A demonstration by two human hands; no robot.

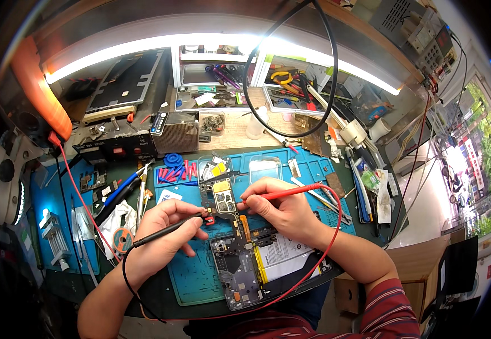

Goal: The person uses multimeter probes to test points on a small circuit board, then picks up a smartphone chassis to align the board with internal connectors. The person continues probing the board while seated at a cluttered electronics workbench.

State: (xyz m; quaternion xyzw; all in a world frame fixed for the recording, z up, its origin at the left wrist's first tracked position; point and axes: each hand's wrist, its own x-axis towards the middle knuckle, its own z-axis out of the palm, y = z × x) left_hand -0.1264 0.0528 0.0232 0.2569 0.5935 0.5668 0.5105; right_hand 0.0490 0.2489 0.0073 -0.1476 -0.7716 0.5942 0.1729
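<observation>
My left hand (163, 234) is closed around a black multimeter probe (165, 231), its tip close to a small red part (209, 220) at the left side of a circuit board (224, 198). From the other side, my right hand (285, 212) pinches a red multimeter probe (290, 192), pointed at the board's right edge. Whether either tip touches is too small to tell. An orange flex cable (245, 227) runs below the board. Nearer me lies an opened phone or tablet body (237, 277) with a white and yellow battery (282, 259), on a blue work mat (191, 285).
Probe leads cross in front, the red cable (335, 237) looping past my right forearm. Tweezers, a spool (123, 240) and crumpled tissue (118, 220) lie left. A clear box (265, 168) and blue tray (175, 174) stand behind. A black cable loop (335, 68) hangs overhead.
</observation>
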